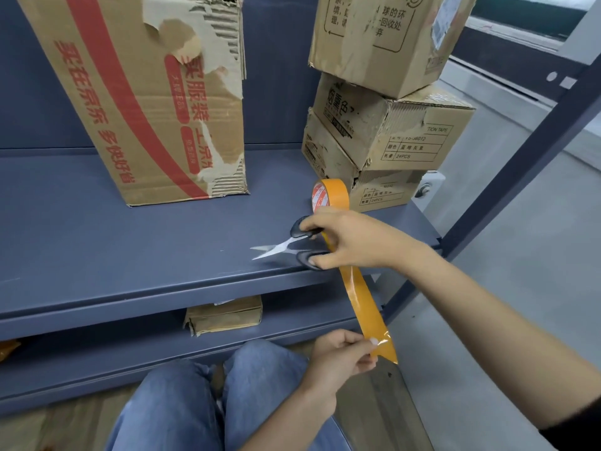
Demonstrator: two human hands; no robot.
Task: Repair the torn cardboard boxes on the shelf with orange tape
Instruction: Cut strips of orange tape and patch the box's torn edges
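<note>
Facing the shelf (130, 242): torn tall box (146, 92) far left, stacked boxes (383, 125) right. Orange tape roll (330, 193) stands mid-shelf. Your right hand (354, 239) grips open scissors (292, 247); left hand (341, 356) pinches the strip (364, 297). Slack strip could fold, sticking to itself.

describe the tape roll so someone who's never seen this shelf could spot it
On the blue shelf, look right to the stack of torn boxes. The orange tape roll stands on edge at the stack's foot, the only bright orange thing there, a strip trailing from it.
</note>
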